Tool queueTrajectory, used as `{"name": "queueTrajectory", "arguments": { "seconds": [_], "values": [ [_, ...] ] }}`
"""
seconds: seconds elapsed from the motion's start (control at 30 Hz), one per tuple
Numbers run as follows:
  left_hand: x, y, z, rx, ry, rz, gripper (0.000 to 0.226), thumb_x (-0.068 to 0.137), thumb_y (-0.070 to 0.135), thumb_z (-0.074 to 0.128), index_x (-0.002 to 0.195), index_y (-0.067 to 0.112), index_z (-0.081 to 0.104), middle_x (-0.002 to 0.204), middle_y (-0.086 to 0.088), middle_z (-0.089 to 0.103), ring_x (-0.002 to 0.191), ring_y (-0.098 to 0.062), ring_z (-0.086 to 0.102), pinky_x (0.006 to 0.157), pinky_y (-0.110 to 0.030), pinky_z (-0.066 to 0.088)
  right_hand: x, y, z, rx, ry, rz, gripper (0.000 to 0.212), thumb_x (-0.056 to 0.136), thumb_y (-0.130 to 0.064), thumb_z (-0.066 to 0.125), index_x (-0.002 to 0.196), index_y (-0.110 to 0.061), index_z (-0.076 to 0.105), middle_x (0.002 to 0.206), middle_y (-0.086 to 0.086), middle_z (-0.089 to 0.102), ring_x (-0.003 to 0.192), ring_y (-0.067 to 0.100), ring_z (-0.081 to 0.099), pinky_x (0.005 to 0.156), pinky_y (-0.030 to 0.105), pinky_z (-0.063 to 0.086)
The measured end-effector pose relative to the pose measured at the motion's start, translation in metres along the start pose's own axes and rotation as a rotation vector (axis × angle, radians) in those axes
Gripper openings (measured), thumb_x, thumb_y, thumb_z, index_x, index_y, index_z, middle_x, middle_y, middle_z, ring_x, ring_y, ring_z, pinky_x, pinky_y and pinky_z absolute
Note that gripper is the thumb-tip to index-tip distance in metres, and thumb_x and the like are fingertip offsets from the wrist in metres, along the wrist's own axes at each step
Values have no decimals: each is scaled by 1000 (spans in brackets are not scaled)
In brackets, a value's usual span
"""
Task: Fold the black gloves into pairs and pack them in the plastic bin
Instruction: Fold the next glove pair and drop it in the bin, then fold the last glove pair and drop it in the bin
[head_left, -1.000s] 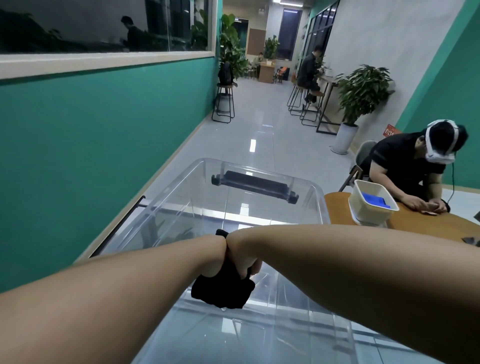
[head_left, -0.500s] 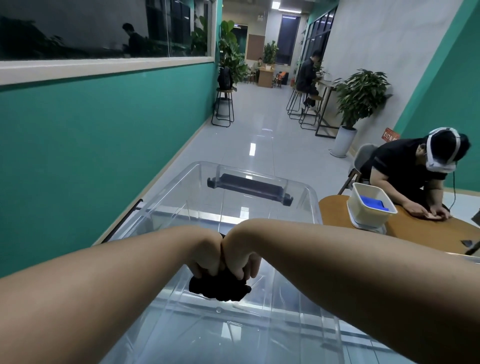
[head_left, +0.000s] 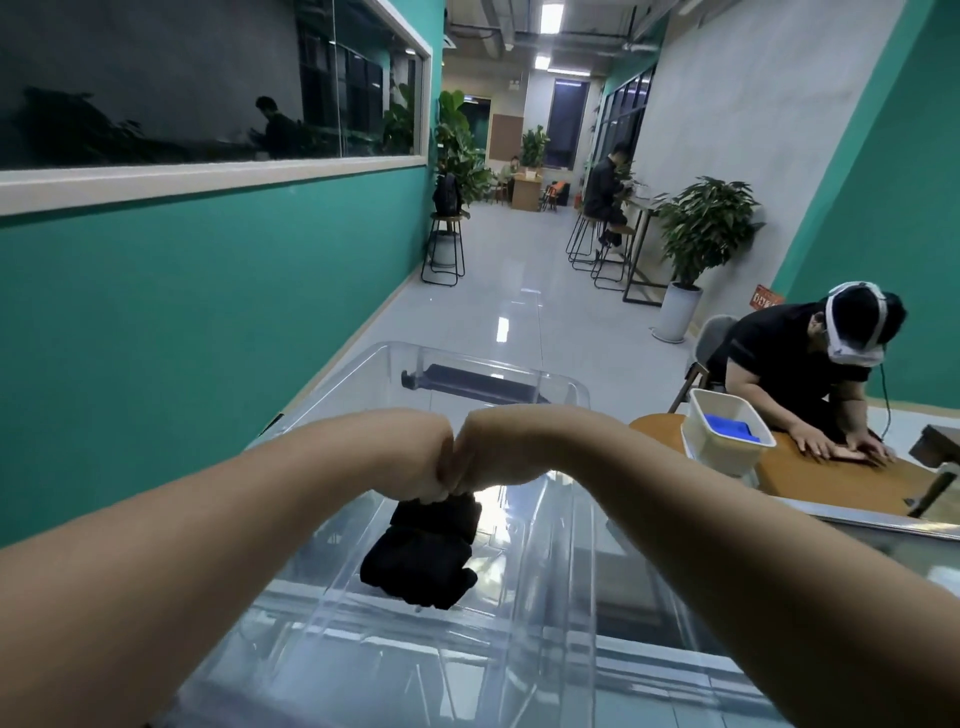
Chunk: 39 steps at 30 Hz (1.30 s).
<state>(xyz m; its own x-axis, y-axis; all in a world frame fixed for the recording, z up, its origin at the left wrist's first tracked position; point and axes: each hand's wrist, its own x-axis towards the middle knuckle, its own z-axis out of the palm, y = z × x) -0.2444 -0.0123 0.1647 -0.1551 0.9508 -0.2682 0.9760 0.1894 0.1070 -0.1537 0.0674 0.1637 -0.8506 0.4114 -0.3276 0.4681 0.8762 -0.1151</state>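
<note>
While knuckles touch, left hand (head_left: 415, 462) and right hand (head_left: 491, 457) — wrists bent down — pinch black gloves (head_left: 423, 551) over plastic bin (head_left: 519, 623).

- A teal wall (head_left: 208, 322) runs along the left, with a long dark window (head_left: 156, 83) above it.
- A seated person (head_left: 800, 374) in a black shirt wears a white headset (head_left: 852, 332) and leans over a wooden table (head_left: 841, 478).
- A white tub (head_left: 727, 439) on that table holds something blue.
- A potted plant (head_left: 701, 228) stands by the right wall.
- A black stool (head_left: 444, 249) stands near the left wall.
- Another person (head_left: 602, 192) sits farther down the hall.
</note>
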Motion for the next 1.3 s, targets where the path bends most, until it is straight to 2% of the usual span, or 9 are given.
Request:
{"name": "queueTrajectory", "arguments": {
  "seconds": [0.07,0.23,0.4,0.57,0.73,0.87,1.13,1.2,1.3],
  "values": [
    [-12,12,-7,-49,90,40,16,81,23,60,79,11,71,56,5,52,59,-19,50,54,-26,36,-22,5,-3,111,189,-17,18,88,-12,56,97,-5,70,85,10,68,74,22,57,72,30,47],
    [-44,52,-21,-47,394,109,15,87,24,58,75,16,61,76,-2,63,72,-23,60,64,-28,45,-72,18,7,472,647,-138,16,82,-1,57,84,-5,72,81,9,72,80,26,66,79,42,54],
    [-77,82,-20,-231,551,193,10,88,25,59,90,26,68,79,12,62,69,-2,56,60,-15,44,-110,34,42,605,885,-189,26,80,9,53,78,-10,70,64,-18,63,61,-8,60,61,6,43],
    [-91,131,11,-129,621,256,15,90,24,55,100,23,67,86,4,65,76,-13,60,70,-25,51,-143,54,90,581,1078,-218,34,79,14,50,80,-18,62,64,-25,57,66,-13,57,62,1,39],
    [-89,170,48,-45,643,222,16,92,20,52,104,22,64,92,-1,65,78,-18,59,60,-23,42,-175,83,150,427,1081,-91,22,84,4,59,100,-9,67,96,-8,68,88,-8,61,81,5,46],
    [-80,187,71,-75,667,232,18,93,22,50,105,22,63,96,-3,69,82,-21,63,75,-34,53,-200,116,184,227,965,139,26,86,-6,60,111,-15,64,115,2,67,107,10,58,93,17,39],
    [-23,220,151,-420,461,163,17,91,21,51,100,19,66,98,3,66,76,-11,55,66,-19,43,-234,178,237,241,632,931,60,81,-46,60,129,-14,43,133,15,46,124,34,36,102,44,37],
    [-8,227,171,-502,413,139,16,90,21,54,98,19,67,98,2,67,72,-8,53,58,-16,39,-233,183,244,308,584,980,67,80,-52,59,132,-14,38,137,15,41,128,34,32,102,46,35],
    [7,239,194,-570,380,101,16,88,21,56,97,18,67,101,0,69,84,-13,59,71,-22,45,-225,186,248,306,577,962,63,83,-53,54,131,-14,43,136,13,44,128,33,34,102,44,34]
  ]
}}
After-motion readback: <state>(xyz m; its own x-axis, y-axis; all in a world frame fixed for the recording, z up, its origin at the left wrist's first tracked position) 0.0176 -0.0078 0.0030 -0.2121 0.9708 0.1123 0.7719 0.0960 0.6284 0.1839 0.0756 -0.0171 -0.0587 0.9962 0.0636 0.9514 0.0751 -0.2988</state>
